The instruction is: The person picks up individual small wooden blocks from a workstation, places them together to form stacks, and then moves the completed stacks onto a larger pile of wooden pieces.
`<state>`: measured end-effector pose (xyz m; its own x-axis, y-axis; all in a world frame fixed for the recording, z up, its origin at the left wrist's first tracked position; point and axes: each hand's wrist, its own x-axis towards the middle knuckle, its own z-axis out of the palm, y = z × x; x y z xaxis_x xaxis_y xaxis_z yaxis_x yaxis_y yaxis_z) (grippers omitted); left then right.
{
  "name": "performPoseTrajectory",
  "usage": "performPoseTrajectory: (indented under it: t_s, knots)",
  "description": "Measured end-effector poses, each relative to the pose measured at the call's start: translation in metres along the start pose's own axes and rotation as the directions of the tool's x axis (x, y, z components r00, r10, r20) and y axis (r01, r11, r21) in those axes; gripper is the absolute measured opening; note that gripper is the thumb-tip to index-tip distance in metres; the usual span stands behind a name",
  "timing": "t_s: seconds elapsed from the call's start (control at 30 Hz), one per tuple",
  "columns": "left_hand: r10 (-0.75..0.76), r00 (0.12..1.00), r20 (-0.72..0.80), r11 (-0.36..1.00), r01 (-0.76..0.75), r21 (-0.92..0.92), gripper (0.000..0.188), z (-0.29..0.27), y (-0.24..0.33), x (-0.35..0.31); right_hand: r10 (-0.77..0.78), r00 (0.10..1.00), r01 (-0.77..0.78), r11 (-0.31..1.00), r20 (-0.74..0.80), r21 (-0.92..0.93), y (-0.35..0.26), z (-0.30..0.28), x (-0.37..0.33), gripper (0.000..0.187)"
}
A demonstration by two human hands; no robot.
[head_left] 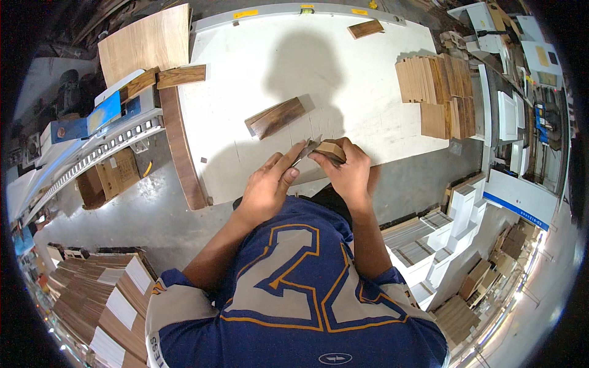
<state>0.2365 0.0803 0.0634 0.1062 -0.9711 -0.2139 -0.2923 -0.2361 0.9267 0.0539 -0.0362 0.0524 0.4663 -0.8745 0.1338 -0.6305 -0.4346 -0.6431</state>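
My right hand (351, 175) is closed round a small wooden block (331, 151), its pale cut end towards me. My left hand (270, 184) pinches a thin, grey, folded-looking sheet (307, 151) between thumb and fingers. That sheet is up against the block's left end; what it is made of I cannot make out. Both hands are raised over the near edge of a white tabletop (374, 110). Just beyond them, dark brown wood pieces (276, 118) lie together at a slant on the top.
Stacks of small wood pieces (435, 89) stand at the table's right. A long spirit level (325, 10) lies along the far edge, a brown offcut (365, 29) near it. Left are a leaning wood panel (147, 43), a metal rail (104, 156) and a cardboard box (116, 175).
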Motion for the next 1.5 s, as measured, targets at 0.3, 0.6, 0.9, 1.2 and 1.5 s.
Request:
performPoseTrajectory:
  t_s: [0.3,0.6,0.9,1.2,1.5]
  knots:
    - [-0.032,0.998,0.052,0.999,0.034,-0.029,0.051,-0.008,-0.002,-0.001,-0.001,1.000,0.001,0.999,0.002,0.045,0.002,0.004,-0.004,0.036]
    - [-0.281,0.938,-0.202,0.952,0.246,-0.183,0.051,-0.012,-0.055,0.017,-0.003,0.940,-0.060,0.983,0.340,0.175,-0.018,-0.019,-0.015,0.044]
    - [0.098,0.934,-0.343,0.994,-0.075,0.080,0.050,-0.009,-0.024,0.002,0.270,0.937,-0.346,0.631,0.222,0.695,-0.018,-0.009,-0.010,0.032]
    - [0.239,0.930,-0.279,0.958,-0.180,0.221,0.058,0.031,-0.006,0.010,0.250,0.945,-0.326,0.711,0.210,0.623,-0.034,-0.017,-0.006,0.030]
    - [0.046,0.937,-0.346,0.997,-0.066,-0.045,0.049,0.012,-0.010,0.028,0.248,0.894,-0.435,0.681,0.373,0.589,-0.025,-0.016,-0.023,0.030]
